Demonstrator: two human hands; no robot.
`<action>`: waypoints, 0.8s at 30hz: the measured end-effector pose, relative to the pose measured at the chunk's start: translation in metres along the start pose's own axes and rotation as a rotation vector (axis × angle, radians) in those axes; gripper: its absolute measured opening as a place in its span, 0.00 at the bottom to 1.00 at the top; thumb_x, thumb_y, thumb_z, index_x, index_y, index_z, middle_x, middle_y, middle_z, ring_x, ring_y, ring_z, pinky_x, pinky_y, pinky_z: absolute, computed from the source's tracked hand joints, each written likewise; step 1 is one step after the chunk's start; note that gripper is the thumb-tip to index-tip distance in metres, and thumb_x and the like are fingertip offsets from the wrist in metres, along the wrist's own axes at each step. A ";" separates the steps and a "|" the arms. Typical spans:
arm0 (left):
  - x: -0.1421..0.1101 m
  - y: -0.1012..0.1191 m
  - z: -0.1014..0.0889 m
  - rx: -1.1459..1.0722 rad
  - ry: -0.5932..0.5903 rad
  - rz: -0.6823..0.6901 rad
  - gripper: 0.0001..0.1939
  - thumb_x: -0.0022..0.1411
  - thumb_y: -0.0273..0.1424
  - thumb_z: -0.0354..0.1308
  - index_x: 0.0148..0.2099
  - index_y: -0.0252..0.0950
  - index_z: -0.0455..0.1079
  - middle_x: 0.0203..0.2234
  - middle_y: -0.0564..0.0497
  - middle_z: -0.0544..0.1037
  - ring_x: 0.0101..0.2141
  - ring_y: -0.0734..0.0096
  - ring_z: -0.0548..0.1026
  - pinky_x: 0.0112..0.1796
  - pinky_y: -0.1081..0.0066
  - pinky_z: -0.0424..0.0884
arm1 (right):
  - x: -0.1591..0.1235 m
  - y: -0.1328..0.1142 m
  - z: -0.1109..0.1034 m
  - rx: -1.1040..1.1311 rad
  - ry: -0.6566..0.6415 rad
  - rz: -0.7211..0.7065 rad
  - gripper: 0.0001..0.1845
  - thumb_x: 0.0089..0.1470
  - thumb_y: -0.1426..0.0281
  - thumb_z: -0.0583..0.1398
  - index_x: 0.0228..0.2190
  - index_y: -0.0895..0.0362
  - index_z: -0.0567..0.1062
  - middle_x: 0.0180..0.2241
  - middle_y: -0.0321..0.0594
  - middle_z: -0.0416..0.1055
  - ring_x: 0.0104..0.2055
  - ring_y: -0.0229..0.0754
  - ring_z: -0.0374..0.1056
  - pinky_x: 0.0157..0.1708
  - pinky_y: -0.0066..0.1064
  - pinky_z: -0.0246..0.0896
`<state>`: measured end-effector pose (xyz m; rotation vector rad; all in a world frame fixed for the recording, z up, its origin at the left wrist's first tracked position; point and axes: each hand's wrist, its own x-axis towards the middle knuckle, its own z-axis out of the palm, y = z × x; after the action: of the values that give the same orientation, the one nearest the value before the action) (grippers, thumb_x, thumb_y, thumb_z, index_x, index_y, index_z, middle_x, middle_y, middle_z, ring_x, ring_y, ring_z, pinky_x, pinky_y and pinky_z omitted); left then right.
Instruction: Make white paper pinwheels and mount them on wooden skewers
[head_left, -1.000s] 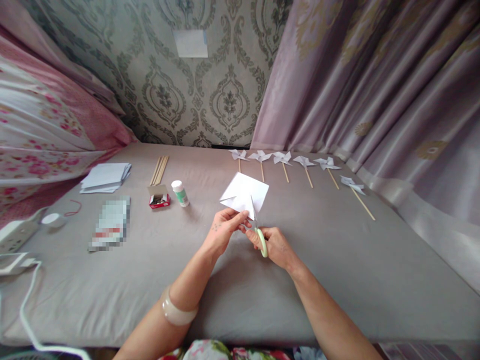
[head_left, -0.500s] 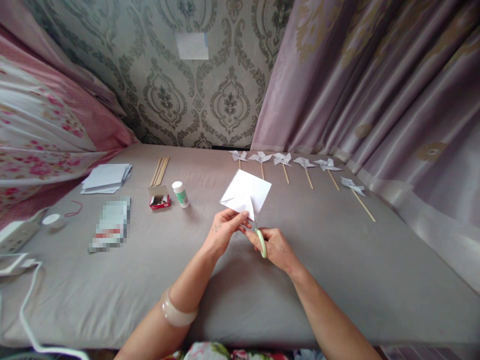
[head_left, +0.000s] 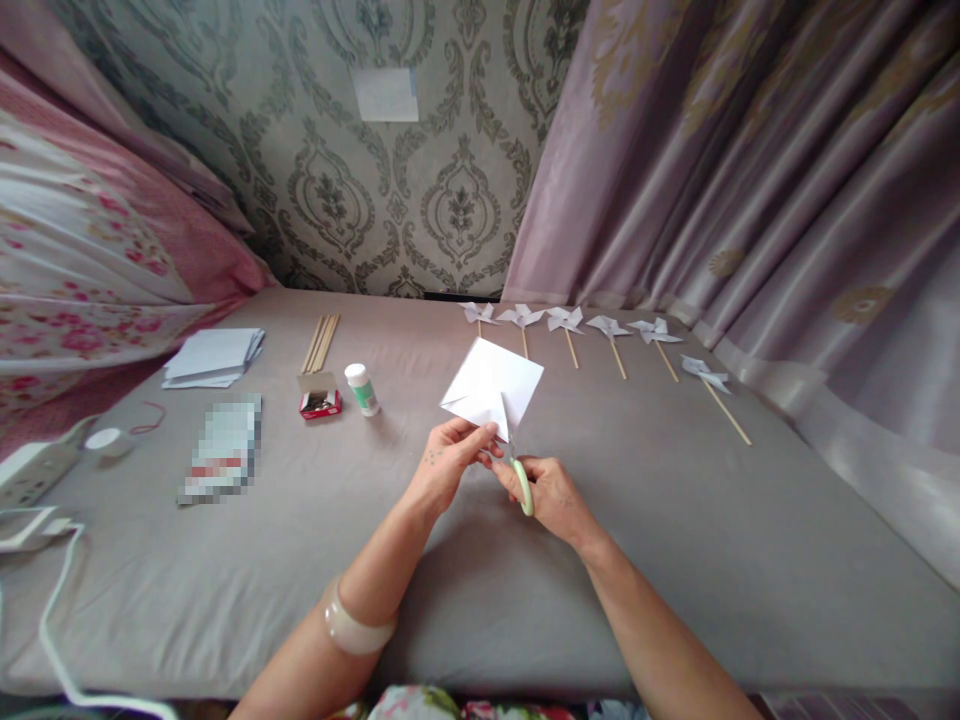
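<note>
My left hand (head_left: 454, 456) pinches the near corner of a white paper square (head_left: 499, 375), thumb on top and fingers below. Cuts show in the paper at its left corner and near the held corner. My right hand (head_left: 546, 490) is closed around pale green scissors (head_left: 523, 488). Their blades meet the paper's lower edge, close to my left fingertips, and are mostly hidden. Beyond the paper, several white paper pinwheels (head_left: 564, 319) on wooden sticks lie in a row toward the back right.
On the left of the grey cloth-covered surface (head_left: 675, 570) lie stacked paper (head_left: 214, 357), wooden sticks (head_left: 321, 343), a small red box (head_left: 320, 402), a white-and-green bottle (head_left: 363, 388) and a blurred packet (head_left: 223, 447). A power strip (head_left: 37, 465) with a white cable sits at the left edge.
</note>
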<state>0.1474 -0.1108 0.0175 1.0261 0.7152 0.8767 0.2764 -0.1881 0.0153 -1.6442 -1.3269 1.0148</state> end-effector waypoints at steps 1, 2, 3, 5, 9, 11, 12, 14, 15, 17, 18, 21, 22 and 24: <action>0.000 0.000 0.000 0.000 0.000 0.000 0.13 0.47 0.38 0.67 0.28 0.31 0.74 0.22 0.49 0.76 0.24 0.74 0.73 0.26 0.74 0.66 | 0.000 0.000 0.000 0.003 -0.002 -0.001 0.27 0.47 0.49 0.59 0.15 0.57 0.62 0.16 0.31 0.54 0.21 0.33 0.50 0.21 0.27 0.44; 0.000 0.000 0.000 -0.001 0.000 0.000 0.14 0.47 0.38 0.67 0.28 0.31 0.74 0.22 0.50 0.76 0.24 0.74 0.73 0.26 0.74 0.65 | 0.000 0.000 0.000 0.007 -0.004 -0.002 0.27 0.47 0.49 0.59 0.15 0.57 0.62 0.16 0.31 0.54 0.21 0.33 0.50 0.21 0.27 0.44; 0.000 0.000 0.000 -0.001 -0.001 0.000 0.13 0.47 0.38 0.67 0.28 0.31 0.74 0.22 0.50 0.76 0.24 0.74 0.73 0.26 0.74 0.65 | 0.000 0.000 0.000 0.009 -0.006 -0.004 0.27 0.47 0.48 0.59 0.15 0.57 0.62 0.16 0.31 0.54 0.21 0.33 0.50 0.21 0.27 0.44; 0.000 -0.001 0.000 0.000 -0.003 -0.003 0.13 0.48 0.38 0.67 0.28 0.31 0.74 0.22 0.49 0.76 0.23 0.74 0.73 0.26 0.74 0.65 | 0.000 0.000 0.000 0.005 -0.006 -0.004 0.27 0.46 0.48 0.59 0.15 0.57 0.62 0.16 0.31 0.54 0.21 0.33 0.51 0.21 0.27 0.45; 0.001 -0.002 -0.002 0.001 -0.007 -0.003 0.13 0.48 0.38 0.66 0.28 0.31 0.74 0.22 0.49 0.76 0.23 0.74 0.72 0.26 0.74 0.65 | 0.000 0.000 0.000 -0.006 0.006 -0.004 0.27 0.46 0.48 0.59 0.14 0.57 0.63 0.15 0.32 0.56 0.20 0.33 0.52 0.20 0.27 0.46; 0.001 -0.002 -0.001 0.002 -0.007 -0.003 0.13 0.48 0.38 0.67 0.29 0.31 0.74 0.22 0.49 0.76 0.24 0.74 0.73 0.26 0.74 0.66 | 0.000 -0.001 0.000 -0.006 0.013 -0.004 0.27 0.46 0.48 0.59 0.14 0.58 0.64 0.15 0.32 0.57 0.20 0.33 0.52 0.20 0.27 0.46; 0.000 -0.002 -0.001 0.004 -0.007 -0.004 0.14 0.48 0.38 0.67 0.29 0.31 0.74 0.22 0.49 0.76 0.24 0.74 0.73 0.26 0.74 0.66 | 0.000 -0.001 0.000 -0.006 0.011 -0.001 0.27 0.46 0.48 0.59 0.14 0.58 0.64 0.15 0.32 0.58 0.20 0.33 0.53 0.20 0.27 0.47; 0.000 -0.002 0.000 0.006 -0.002 -0.006 0.14 0.47 0.38 0.67 0.28 0.31 0.73 0.22 0.49 0.76 0.24 0.74 0.73 0.27 0.74 0.66 | 0.001 -0.001 0.000 -0.011 0.002 0.016 0.27 0.46 0.49 0.59 0.14 0.58 0.65 0.15 0.32 0.58 0.20 0.33 0.53 0.21 0.27 0.47; 0.000 -0.002 0.000 0.008 0.005 -0.004 0.14 0.47 0.38 0.67 0.28 0.31 0.73 0.22 0.49 0.76 0.24 0.74 0.73 0.27 0.74 0.66 | 0.001 0.000 0.000 -0.020 -0.009 0.021 0.26 0.47 0.49 0.59 0.15 0.58 0.65 0.15 0.32 0.58 0.20 0.33 0.53 0.21 0.27 0.47; 0.001 -0.002 0.000 0.015 0.032 0.011 0.13 0.47 0.37 0.67 0.28 0.31 0.72 0.22 0.49 0.76 0.24 0.74 0.72 0.26 0.74 0.66 | 0.001 0.001 0.000 -0.046 -0.051 0.014 0.26 0.48 0.49 0.58 0.15 0.59 0.66 0.15 0.32 0.56 0.20 0.33 0.52 0.21 0.27 0.46; 0.002 -0.002 -0.001 0.019 0.053 0.029 0.13 0.47 0.37 0.66 0.28 0.32 0.72 0.23 0.50 0.76 0.24 0.74 0.72 0.26 0.74 0.65 | 0.000 0.002 0.000 -0.064 -0.086 0.002 0.26 0.48 0.49 0.57 0.15 0.58 0.65 0.15 0.31 0.55 0.20 0.32 0.51 0.20 0.27 0.45; 0.006 -0.001 -0.006 0.025 0.129 0.097 0.13 0.47 0.37 0.65 0.30 0.33 0.71 0.25 0.50 0.76 0.24 0.76 0.71 0.26 0.75 0.65 | -0.001 0.004 -0.003 -0.110 -0.210 -0.030 0.25 0.47 0.50 0.59 0.16 0.58 0.63 0.16 0.29 0.52 0.21 0.31 0.48 0.20 0.26 0.43; 0.007 -0.001 -0.008 0.025 0.154 0.115 0.13 0.47 0.37 0.65 0.30 0.33 0.70 0.25 0.51 0.76 0.24 0.76 0.70 0.25 0.75 0.65 | -0.001 0.003 -0.005 -0.112 -0.236 -0.035 0.25 0.47 0.51 0.59 0.16 0.58 0.63 0.17 0.29 0.52 0.21 0.31 0.48 0.20 0.26 0.43; 0.010 0.000 -0.012 0.027 0.195 0.132 0.12 0.46 0.37 0.65 0.29 0.33 0.70 0.24 0.51 0.76 0.24 0.77 0.69 0.25 0.76 0.64 | -0.002 0.003 -0.010 -0.086 -0.231 -0.064 0.24 0.47 0.50 0.60 0.17 0.57 0.63 0.18 0.29 0.52 0.22 0.31 0.48 0.21 0.26 0.43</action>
<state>0.1417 -0.0968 0.0123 1.0297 0.8321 1.0950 0.2861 -0.1908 0.0168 -1.5720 -1.5850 1.1493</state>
